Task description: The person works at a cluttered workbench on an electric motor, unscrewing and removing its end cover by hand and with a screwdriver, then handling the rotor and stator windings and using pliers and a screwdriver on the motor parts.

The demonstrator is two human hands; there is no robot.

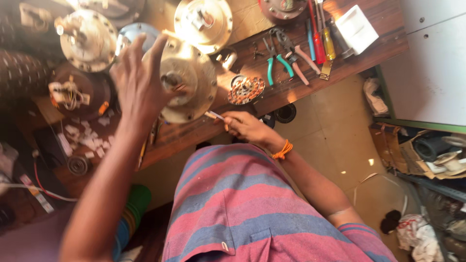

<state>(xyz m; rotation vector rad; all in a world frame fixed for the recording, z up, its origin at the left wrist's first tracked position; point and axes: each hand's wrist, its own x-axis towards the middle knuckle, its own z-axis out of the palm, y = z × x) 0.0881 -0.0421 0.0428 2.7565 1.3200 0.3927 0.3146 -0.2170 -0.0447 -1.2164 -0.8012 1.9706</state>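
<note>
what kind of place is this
Probably a small repair workshop for ceiling-fan motors: round motor housings and a copper-wound stator lie on a worn wooden bench, beside pliers and screwdrivers.

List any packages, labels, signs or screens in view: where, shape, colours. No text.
White box: flat, rectangular, plain white, at the bench's far right end beside the screwdrivers.
Cardboard carton: brown, open, torn flaps, on the floor at right, holding dark and pale parts.
Small paper slips: white scraps scattered on the bench at left; whether they are labels cannot be told.
No signs or screens.
</note>
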